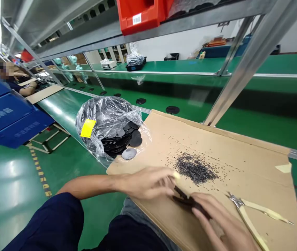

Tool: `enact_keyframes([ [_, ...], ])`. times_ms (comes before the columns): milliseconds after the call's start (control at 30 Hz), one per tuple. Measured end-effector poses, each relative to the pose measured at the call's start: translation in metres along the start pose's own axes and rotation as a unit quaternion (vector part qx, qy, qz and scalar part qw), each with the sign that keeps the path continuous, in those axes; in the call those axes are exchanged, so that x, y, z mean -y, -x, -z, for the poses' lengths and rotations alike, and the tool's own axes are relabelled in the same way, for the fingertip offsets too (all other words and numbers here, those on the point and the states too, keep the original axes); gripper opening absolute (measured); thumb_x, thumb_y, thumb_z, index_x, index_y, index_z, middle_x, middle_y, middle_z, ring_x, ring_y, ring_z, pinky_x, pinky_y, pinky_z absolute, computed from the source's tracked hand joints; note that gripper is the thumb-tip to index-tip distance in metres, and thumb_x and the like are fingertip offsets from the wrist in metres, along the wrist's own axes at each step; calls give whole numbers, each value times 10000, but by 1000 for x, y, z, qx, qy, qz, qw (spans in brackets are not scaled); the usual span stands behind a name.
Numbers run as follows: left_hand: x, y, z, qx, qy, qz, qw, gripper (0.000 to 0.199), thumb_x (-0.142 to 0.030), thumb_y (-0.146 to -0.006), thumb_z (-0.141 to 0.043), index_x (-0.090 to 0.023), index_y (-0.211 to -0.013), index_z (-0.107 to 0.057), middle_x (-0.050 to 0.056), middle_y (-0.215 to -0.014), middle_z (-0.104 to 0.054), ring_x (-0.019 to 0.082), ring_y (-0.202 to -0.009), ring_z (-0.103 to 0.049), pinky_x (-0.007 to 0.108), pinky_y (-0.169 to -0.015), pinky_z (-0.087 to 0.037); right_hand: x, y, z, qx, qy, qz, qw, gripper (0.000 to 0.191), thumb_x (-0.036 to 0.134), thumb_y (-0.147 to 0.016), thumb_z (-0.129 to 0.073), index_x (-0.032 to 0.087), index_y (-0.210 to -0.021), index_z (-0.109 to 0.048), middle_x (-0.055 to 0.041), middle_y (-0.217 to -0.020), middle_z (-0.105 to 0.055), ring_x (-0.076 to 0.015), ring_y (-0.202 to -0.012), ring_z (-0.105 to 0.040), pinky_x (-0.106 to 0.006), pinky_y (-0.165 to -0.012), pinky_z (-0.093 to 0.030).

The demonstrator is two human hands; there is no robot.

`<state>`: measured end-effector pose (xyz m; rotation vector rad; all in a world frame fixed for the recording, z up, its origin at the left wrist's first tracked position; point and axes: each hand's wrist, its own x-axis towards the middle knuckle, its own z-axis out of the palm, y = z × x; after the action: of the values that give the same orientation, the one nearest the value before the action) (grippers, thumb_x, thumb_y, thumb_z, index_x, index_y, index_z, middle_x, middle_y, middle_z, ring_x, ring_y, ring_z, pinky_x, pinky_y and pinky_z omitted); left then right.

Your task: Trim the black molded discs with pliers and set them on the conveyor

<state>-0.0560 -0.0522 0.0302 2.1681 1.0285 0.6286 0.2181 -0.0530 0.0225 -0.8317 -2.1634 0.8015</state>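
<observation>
My right hand (pixel 224 219) is closed on a dark plastic part (pixel 183 199), probably one of the black discs seen edge-on; it is blurred. Close to the part's left end is my left hand (pixel 145 183), fingers curved and apart, with a pale yellow cover on one fingertip. I see a gap between its finger and thumb, and nothing is plainly held there. Beyond both hands, a pile of tiny black bits (pixel 197 169) lies on the cardboard sheet (pixel 255 157). Cutting pliers (pixel 245 205) with cream handles rest on the cardboard, right of my right hand.
A clear plastic bag (pixel 106 115) of black discs (pixel 135 139) stands at the left, bearing a yellow label (pixel 88 128). More discs (pixel 172 109) sit on the green belt behind. A metal post (pixel 242 66) rises at right under a shelf with a red bin (pixel 143 17). A co-worker sits far left.
</observation>
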Motion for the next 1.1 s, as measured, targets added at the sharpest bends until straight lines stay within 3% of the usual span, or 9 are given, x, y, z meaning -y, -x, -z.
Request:
enact_keyframes([
  [67,23,15,24,-63,-168,68,981,177,-279,-994,-522,-175,-1111,-602,115,-1094,-676,230,-1011,-650,360,-927,-536,-11,-16,3,-27,-36,-90,995,325,512,-934,-616,239,-1034,-763,-113,-1019,-752,-248,-834,-745,-329,-752,-652],
  [167,59,27,54,-92,-356,218,904,119,-261,-955,-570,-168,-1013,-617,142,-1107,-647,297,-1044,-616,440,-939,-510,-31,-34,5,-65,-134,-240,959,526,654,-822,-697,185,-1054,-750,-109,-913,-745,-207,-607,-693,-336,-605,-645],
  [233,78,29,63,-90,-395,270,873,162,-237,-923,-613,-166,-1069,-610,152,-1138,-629,314,-1044,-610,452,-928,-511,-41,-43,3,-66,-200,-298,931,634,688,-762,-741,165,-1121,-727,-107,-914,-746,-195,-578,-684,-348,-594,-648],
  [333,94,28,63,-105,-390,277,872,344,-187,-847,-689,-174,-1173,-582,139,-1171,-596,315,-1069,-608,442,-944,-515,-50,-51,-4,-52,-274,-308,909,659,708,-743,-747,174,-1129,-714,-94,-918,-750,-181,-605,-688,-354,-620,-658],
  [400,99,28,61,-130,-363,269,883,417,-159,-811,-697,-179,-1209,-571,121,-1167,-583,296,-1055,-617,415,-935,-527,-53,-52,-10,-44,-312,-300,900,628,707,-753,-736,185,-1101,-711,-77,-889,-748,-177,-645,-695,-340,-624,-659],
  [500,95,23,57,-177,-276,251,911,280,-144,-845,-608,-181,-1123,-616,80,-1073,-610,217,-869,-642,343,-813,-552,-55,-47,-15,-52,-351,-296,887,566,663,-757,-755,188,-1060,-703,-68,-885,-742,-181,-725,-707,-310,-620,-647],
  [667,60,-8,29,-266,-26,124,956,120,-270,-923,-597,-188,-963,-675,56,-964,-683,192,-894,-658,290,-785,-554,-52,-34,-19,-86,-393,-312,861,484,573,-733,-805,184,-996,-686,-60,-911,-736,-160,-740,-683,-275,-614,-612],
  [867,13,-64,-32,-242,185,61,950,282,-294,-896,-691,-190,-1148,-617,69,-1104,-703,177,-1030,-687,284,-921,-562,-44,-26,-17,-108,-391,-322,856,413,537,-739,-813,201,-937,-676,-20,-854,-711,-156,-767,-670,-266,-658,-575],
  [1100,26,-74,-43,-232,277,64,930,344,-354,-922,-675,-196,-1211,-574,70,-1103,-712,159,-948,-702,267,-827,-593,-45,-24,-7,-136,-346,-330,868,388,553,-763,-783,199,-907,-714,-40,-907,-720,-194,-874,-672,-334,-805,-570],
])
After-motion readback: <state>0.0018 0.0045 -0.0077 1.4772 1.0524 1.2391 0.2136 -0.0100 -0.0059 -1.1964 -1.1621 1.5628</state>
